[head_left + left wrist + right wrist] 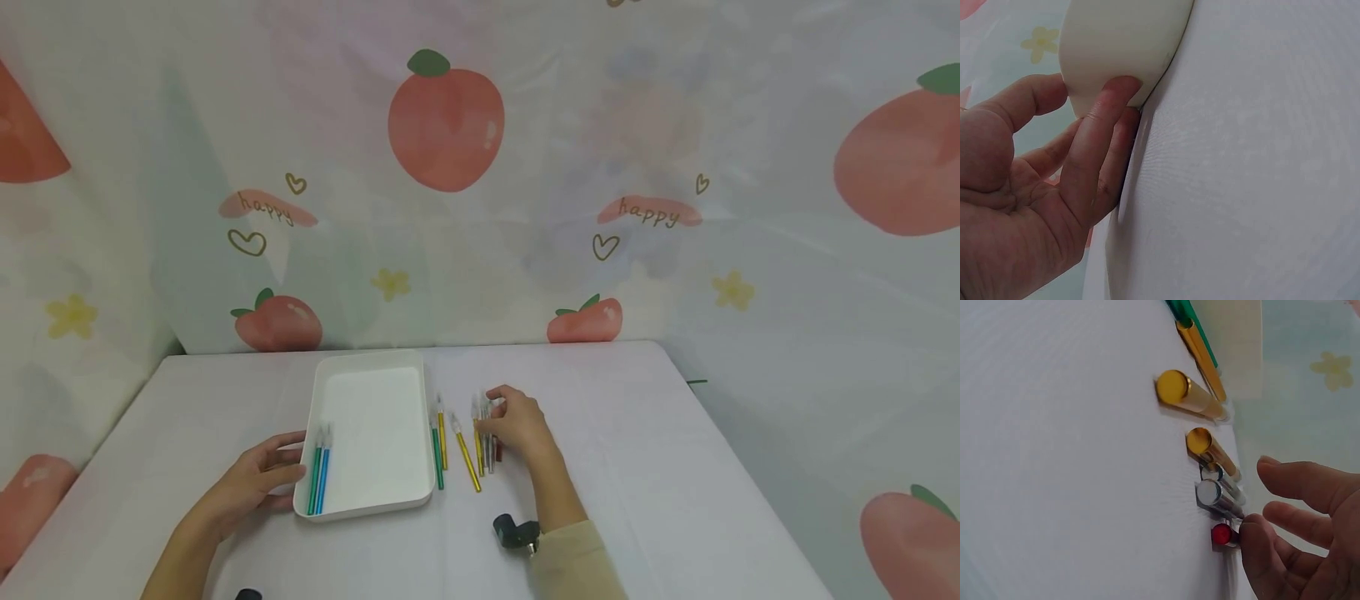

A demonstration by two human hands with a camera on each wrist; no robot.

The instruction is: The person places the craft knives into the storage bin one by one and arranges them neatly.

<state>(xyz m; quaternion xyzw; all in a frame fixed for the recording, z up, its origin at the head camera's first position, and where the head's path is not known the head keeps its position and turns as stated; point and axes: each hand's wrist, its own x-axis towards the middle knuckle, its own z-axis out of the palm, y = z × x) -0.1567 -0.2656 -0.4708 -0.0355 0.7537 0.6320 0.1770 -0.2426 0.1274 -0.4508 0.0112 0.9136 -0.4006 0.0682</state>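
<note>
Right hand point(517, 425) has parted, seemingly empty fingers at the slim metallic pens point(468, 460) right of the white tray point(375, 433), left hand point(255, 475) touches its left wall with extended fingers; pens probably light, stiff, slick, best pinched mid-barrel.

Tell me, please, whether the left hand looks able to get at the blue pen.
Probably yes: the left hand touches the outside of the white tray, and the blue pen lies just inside, uncovered; only the tray's wall and a green pen come between.
</note>
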